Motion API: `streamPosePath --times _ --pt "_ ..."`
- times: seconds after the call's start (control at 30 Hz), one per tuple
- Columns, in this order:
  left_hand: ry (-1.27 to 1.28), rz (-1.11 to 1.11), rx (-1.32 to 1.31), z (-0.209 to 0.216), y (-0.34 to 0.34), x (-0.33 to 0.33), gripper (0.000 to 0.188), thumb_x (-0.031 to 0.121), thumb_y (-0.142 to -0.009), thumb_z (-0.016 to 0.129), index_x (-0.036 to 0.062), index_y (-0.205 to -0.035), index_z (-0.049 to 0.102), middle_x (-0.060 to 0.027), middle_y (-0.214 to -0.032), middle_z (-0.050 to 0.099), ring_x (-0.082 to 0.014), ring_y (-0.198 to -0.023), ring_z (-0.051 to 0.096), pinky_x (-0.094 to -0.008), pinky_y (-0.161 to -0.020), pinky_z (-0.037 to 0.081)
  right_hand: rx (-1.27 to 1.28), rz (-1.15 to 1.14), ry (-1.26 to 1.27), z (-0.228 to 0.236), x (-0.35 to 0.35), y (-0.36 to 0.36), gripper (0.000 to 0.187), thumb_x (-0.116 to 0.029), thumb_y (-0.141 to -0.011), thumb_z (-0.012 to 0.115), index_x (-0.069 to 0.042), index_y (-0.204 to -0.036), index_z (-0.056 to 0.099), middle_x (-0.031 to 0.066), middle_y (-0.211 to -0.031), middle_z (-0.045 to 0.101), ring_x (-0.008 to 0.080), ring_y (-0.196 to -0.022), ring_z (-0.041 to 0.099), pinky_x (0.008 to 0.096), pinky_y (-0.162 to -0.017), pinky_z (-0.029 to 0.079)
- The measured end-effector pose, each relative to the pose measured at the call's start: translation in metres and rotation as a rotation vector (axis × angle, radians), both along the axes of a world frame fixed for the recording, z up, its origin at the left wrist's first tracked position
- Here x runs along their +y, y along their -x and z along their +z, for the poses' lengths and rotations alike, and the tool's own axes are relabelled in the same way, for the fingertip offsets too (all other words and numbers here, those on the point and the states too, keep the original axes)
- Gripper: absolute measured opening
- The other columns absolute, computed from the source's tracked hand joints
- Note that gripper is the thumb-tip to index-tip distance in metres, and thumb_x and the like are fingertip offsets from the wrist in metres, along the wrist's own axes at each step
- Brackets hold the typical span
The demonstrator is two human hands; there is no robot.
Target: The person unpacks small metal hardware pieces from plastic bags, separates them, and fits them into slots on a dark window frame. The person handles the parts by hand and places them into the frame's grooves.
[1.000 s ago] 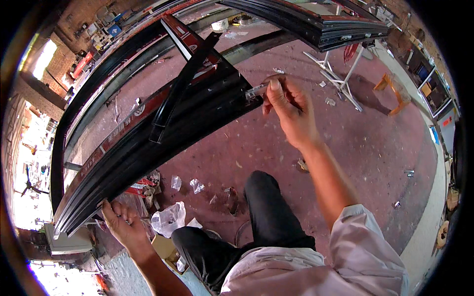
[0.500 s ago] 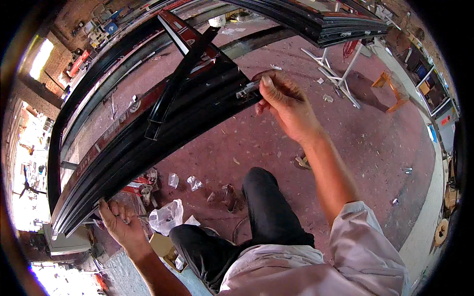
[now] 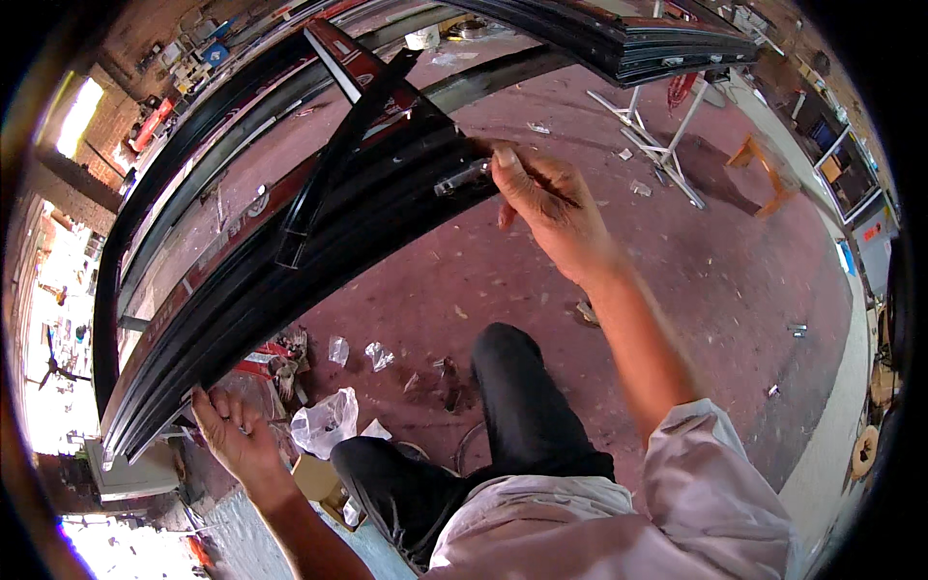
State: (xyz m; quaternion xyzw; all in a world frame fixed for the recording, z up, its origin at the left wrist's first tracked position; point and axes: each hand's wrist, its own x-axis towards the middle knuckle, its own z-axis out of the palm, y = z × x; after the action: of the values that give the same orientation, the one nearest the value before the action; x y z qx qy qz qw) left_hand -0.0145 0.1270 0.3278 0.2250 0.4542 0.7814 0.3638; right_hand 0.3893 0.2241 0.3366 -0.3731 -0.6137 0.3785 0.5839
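Note:
A long black window or door frame profile (image 3: 338, 237) with grooves runs slantwise from lower left to upper middle. At its upper right end my right hand (image 3: 556, 217) is closed, thumb and fingers pinching a small silvery metal fitting (image 3: 462, 180) that lies against the groove. My left hand (image 3: 235, 437) is at the profile's lower left end, fingers curled, with the fingertips touching its lower edge; what they pinch is too small to make out. A short loose black strip (image 3: 324, 184) lies across the profile.
More black frames (image 3: 667, 48) are stacked at the upper right, over a white metal stand (image 3: 657, 145). An orange wooden stand (image 3: 759, 179) is at the right. Clear plastic bags (image 3: 326, 422) and a cardboard box (image 3: 317, 478) lie by my legs. Scraps are scattered on the reddish floor (image 3: 677, 309).
My right hand has shifted slightly left, and the metal fitting with it, along the profile's end. The left hand has stayed nearly still at the lower edge.

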Motion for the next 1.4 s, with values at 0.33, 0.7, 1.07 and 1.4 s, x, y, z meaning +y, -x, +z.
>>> streamPosePath --times 0.33,0.7,1.07,1.4 --pt "0.012 0.000 0.017 0.004 -0.003 0.001 0.022 0.028 -0.100 0.065 0.0160 -0.087 0.052 0.0063 -0.069 0.032 -0.0039 -0.055 0.026 -0.0214 -0.045 0.022 0.024 -0.020 -0.014 -0.004 -0.001 0.014 0.036 -0.040 -0.107 0.054 -0.009 -0.090 0.062 -0.0078 -0.069 0.044 0.0026 -0.063 0.042 0.0225 -0.055 0.038" --pt "-0.028 -0.014 -0.043 -0.003 0.008 0.001 0.019 0.026 -0.099 0.067 0.0149 -0.090 0.054 0.0064 -0.069 0.037 -0.0035 -0.054 0.031 -0.0206 -0.044 0.022 0.144 -0.159 0.030 0.002 -0.003 0.020 0.023 -0.028 -0.102 0.066 -0.007 -0.094 0.066 -0.0080 -0.072 0.050 0.0019 -0.064 0.046 0.0217 -0.057 0.041" --pt "-0.088 -0.094 -0.050 -0.005 0.009 0.002 0.020 0.024 -0.101 0.065 0.0154 -0.087 0.053 0.0057 -0.067 0.041 -0.0030 -0.050 0.032 -0.0195 -0.039 0.023 -0.052 -0.391 -0.074 0.005 -0.008 0.025 0.024 -0.032 -0.106 0.057 -0.009 -0.111 0.062 -0.0035 -0.085 0.053 0.0052 -0.078 0.054 0.0257 -0.070 0.046" --pt "-0.091 -0.085 -0.039 -0.003 0.004 0.001 0.020 0.023 -0.102 0.064 0.0147 -0.086 0.056 0.0052 -0.064 0.042 -0.0030 -0.049 0.032 -0.0204 -0.041 0.022 -0.869 -0.235 -0.979 0.101 0.007 0.054 0.046 -0.018 -0.095 0.066 -0.015 -0.140 0.058 0.0082 -0.134 0.057 0.0308 -0.119 0.055 0.0467 -0.102 0.045"
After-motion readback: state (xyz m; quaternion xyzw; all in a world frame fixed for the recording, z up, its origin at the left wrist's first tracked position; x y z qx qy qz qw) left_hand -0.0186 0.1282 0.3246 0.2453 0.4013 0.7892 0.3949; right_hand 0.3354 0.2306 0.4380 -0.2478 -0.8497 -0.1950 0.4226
